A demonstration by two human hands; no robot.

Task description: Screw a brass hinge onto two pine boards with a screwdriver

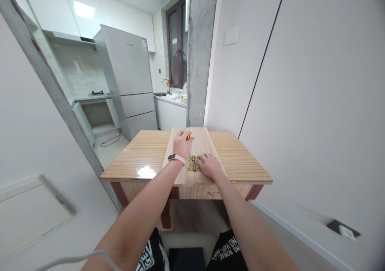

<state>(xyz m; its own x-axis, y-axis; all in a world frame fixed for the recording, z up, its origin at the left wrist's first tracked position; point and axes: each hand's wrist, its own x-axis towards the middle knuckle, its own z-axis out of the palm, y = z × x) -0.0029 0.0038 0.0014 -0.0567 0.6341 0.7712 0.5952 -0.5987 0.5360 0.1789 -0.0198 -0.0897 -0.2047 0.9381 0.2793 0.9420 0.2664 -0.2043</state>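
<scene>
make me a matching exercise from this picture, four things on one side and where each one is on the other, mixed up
Things:
1. left hand
2. right hand
3. brass hinge
4. fridge

Places:
A. flat on the boards, touching the hinge's right side
B. standing in the kitchen, back left
C. closed around a yellow-handled tool, a white band on its wrist
D. lying across the seam between two pale boards on the table

Pairs: 1-C, 2-A, 3-D, 4-B
</scene>
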